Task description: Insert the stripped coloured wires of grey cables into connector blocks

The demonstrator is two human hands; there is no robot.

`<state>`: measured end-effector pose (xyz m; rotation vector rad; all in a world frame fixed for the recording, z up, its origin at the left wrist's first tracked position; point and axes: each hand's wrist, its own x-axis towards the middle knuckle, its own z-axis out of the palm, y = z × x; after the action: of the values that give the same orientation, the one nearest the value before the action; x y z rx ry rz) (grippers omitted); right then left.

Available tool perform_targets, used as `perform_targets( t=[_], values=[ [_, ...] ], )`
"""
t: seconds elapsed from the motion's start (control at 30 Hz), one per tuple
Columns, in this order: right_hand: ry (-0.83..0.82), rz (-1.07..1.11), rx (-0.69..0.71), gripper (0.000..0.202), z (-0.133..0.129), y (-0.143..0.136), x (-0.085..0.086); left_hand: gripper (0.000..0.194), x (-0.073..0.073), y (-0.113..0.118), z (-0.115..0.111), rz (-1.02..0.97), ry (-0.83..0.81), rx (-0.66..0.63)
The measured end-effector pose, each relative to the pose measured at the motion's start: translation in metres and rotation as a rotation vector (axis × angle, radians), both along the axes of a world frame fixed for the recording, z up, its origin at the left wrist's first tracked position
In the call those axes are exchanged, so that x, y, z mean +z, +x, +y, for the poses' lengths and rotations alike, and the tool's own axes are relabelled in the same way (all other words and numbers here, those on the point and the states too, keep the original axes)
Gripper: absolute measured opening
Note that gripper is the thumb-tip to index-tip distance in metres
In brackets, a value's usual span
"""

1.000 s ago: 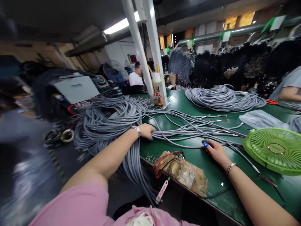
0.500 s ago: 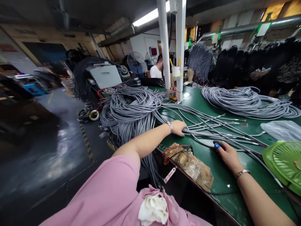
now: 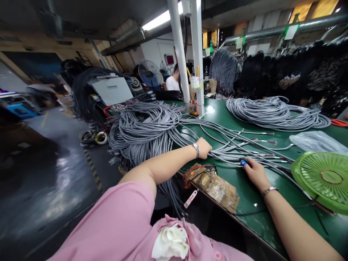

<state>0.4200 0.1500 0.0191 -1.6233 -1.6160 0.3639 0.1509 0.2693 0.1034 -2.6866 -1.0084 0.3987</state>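
Shift over the last second: your left hand (image 3: 203, 148) moves away from the coiled pile (image 3: 152, 121) and along the grey cables (image 3: 225, 156), so the gap between your two hands narrows. Your head view also turns somewhat to the left.

State of hands: your left is closed in a fist around several strands, which emerge at its knuckles and fan out to the right. Your right hand (image 3: 254, 173), blue cover (image 3: 243, 163) on one digit, has its fingertips at the lower strands; you cannot tell from this angle whether they pinch or only touch. Hands apart from each other.

Position of cables: they run from the pile across the green surface (image 3: 251, 224), past both hands, some ends stripped to coloured wires near the green fan (image 3: 331, 177).

Surroundings: taped cardboard (image 3: 223, 194) lies at your near edge, a pink tag (image 3: 190, 198) hanging beside it. Beyond, you have a second coil (image 3: 272, 114) and clear plastic (image 3: 319, 141); a white post (image 3: 199, 54) stands behind the strands.
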Motion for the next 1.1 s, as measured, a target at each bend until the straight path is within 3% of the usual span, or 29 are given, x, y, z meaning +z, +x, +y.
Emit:
perform_targets(
  t=[0.1, 0.23, 0.37, 0.5, 0.6, 0.73, 0.87, 0.97, 1.0, 1.1],
  values=[
    [0.004, -0.032, -0.001, 0.037, 0.0, 0.001, 0.0, 0.03, 0.0, 0.005, -0.004, -0.014, 0.073, -0.078],
    [0.004, -0.059, 0.014, 0.038, 0.0, 0.003, -0.002, 0.05, -0.005, 0.014, -0.004, -0.117, -0.162, -0.09],
    [0.02, -0.077, 0.009, 0.038, 0.001, 0.004, -0.004, 0.064, -0.01, 0.028, -0.008, -0.188, -0.15, -0.04],
    [0.052, -0.086, -0.034, 0.04, 0.0, 0.005, -0.003, 0.048, -0.008, 0.039, -0.015, -0.182, -0.198, 0.092],
    [0.126, -0.063, -0.098, 0.04, -0.004, 0.006, 0.001, 0.026, 0.003, 0.042, -0.019, -0.236, -0.216, 0.117],
    [0.273, -0.063, -0.112, 0.035, -0.014, -0.003, 0.012, 0.01, 0.038, 0.04, -0.012, -0.374, -0.247, 0.115],
    [0.36, -0.116, 0.021, 0.037, -0.027, -0.021, 0.022, 0.007, 0.1, 0.027, 0.012, -0.581, -0.352, 0.149],
    [0.342, -0.2, 0.152, 0.034, -0.032, -0.029, 0.024, 0.015, 0.15, 0.004, 0.031, -0.789, -0.348, 0.175],
    [0.329, -0.226, 0.168, 0.031, -0.032, -0.03, 0.024, 0.016, 0.164, -0.006, 0.035, -0.887, -0.336, 0.185],
    [0.275, -0.295, 0.175, 0.026, -0.03, -0.028, 0.021, 0.021, 0.189, -0.034, 0.037, -1.491, -0.408, 0.202]
  ],
)
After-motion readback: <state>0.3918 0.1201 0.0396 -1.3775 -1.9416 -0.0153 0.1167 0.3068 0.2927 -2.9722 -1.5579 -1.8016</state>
